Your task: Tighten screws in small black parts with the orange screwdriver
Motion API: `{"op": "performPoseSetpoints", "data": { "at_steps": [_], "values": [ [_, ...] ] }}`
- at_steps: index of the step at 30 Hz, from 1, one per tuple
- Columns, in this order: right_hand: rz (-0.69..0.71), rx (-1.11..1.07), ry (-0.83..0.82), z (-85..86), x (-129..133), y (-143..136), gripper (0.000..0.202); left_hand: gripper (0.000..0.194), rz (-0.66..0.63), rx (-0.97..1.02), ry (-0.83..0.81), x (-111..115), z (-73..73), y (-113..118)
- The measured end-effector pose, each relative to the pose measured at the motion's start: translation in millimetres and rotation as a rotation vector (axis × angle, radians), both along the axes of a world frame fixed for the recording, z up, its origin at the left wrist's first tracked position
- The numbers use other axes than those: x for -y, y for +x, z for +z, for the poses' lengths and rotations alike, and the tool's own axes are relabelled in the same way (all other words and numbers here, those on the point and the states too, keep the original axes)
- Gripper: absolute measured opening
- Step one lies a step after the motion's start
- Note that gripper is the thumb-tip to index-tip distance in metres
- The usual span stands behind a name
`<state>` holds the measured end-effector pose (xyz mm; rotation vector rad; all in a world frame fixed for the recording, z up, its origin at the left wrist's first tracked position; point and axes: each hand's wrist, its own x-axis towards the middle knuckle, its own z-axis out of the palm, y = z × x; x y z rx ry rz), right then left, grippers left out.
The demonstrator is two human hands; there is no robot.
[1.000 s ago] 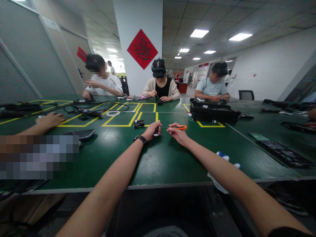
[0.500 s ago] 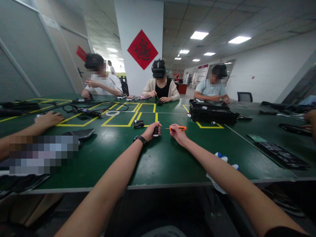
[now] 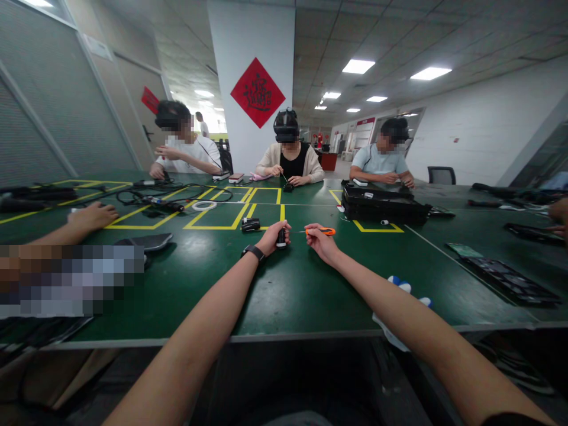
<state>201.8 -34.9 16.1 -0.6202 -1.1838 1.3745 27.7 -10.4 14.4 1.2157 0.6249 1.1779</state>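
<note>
My left hand (image 3: 272, 235), with a black watch on the wrist, grips a small black part (image 3: 281, 238) that stands on the green table (image 3: 284, 284). My right hand (image 3: 320, 240) holds an orange-handled screwdriver (image 3: 325, 231) level, its thin shaft pointing left toward the black part. The two hands are close together near the table's middle. A second small black part (image 3: 251, 224) lies just beyond my left hand, on a yellow tape line.
Three people with headsets sit across the table. A co-worker's hand (image 3: 91, 215) rests at the left beside a dark flat device (image 3: 148, 241). Cables (image 3: 168, 198), a white tape ring (image 3: 203, 205), a black case (image 3: 384, 204), dark trays (image 3: 510, 278) and white-blue gloves (image 3: 402, 290) lie around.
My hands have stayed almost where they were, with the same grips. The co-worker's hand at the left has shifted slightly.
</note>
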Motion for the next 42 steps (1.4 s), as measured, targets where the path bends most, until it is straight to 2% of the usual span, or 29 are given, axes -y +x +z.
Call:
{"op": "performPoseSetpoints", "data": {
  "at_steps": [12,16,23,30,35,42],
  "values": [
    [-0.009,0.012,0.041,1.2,2.0,-0.3,0.019,0.027,0.074,-0.035,0.015,2.7,2.5,2.8],
    [-0.050,-0.012,-0.011,-1.4,-1.5,-1.7,0.024,0.027,0.077,-0.048,0.048,1.7,1.2,3.0],
    [-0.086,-0.017,-0.066,-4.6,-5.9,-0.8,0.018,0.033,0.108,-0.075,0.063,-0.9,-0.5,2.4],
    [-0.064,-0.003,-0.038,-4.1,-5.0,0.9,0.015,0.035,0.107,-0.054,0.017,-0.1,0.7,2.9],
    [0.042,0.019,0.007,0.6,0.9,2.9,0.017,0.035,0.107,-0.042,0.002,-0.3,0.4,2.9],
    [0.029,-0.040,-0.096,0.5,-3.1,1.1,0.023,0.034,0.105,-0.052,0.014,-1.8,-1.2,2.7]
  ]
}}
